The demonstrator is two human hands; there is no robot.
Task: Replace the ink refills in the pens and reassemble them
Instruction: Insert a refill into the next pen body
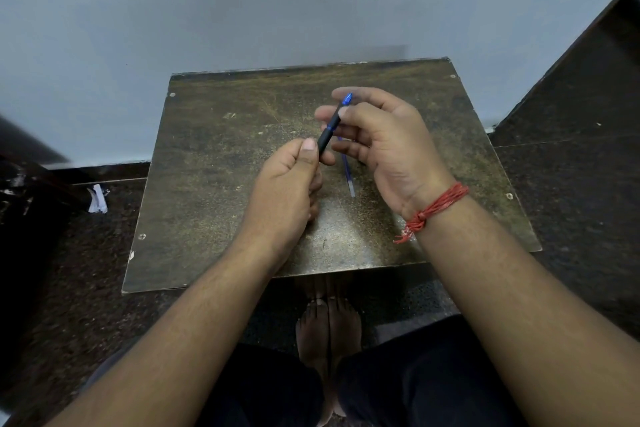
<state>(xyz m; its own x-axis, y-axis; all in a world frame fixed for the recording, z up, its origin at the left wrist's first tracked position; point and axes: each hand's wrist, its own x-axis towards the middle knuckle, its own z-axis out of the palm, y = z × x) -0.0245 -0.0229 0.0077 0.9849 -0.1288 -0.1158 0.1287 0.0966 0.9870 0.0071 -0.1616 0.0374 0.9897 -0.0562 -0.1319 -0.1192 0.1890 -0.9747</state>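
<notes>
A black pen (328, 133) with a blue tip and a thin blue ring is held slanted above the table, tip pointing up and away. My right hand (384, 146) pinches its upper half between thumb and fingers. My left hand (287, 184) grips its lower end, thumb on top. A thin blue ink refill (348, 177) lies on the worn brown table (214, 156) just below my right hand, partly hidden by the fingers.
The small table stands against a pale wall (242, 3). Dark speckled floor surrounds it, with a crumpled white scrap (97, 199) on the left. My bare feet (329, 329) and dark trousers lie under the near edge. A red thread band (433, 210) circles my right wrist.
</notes>
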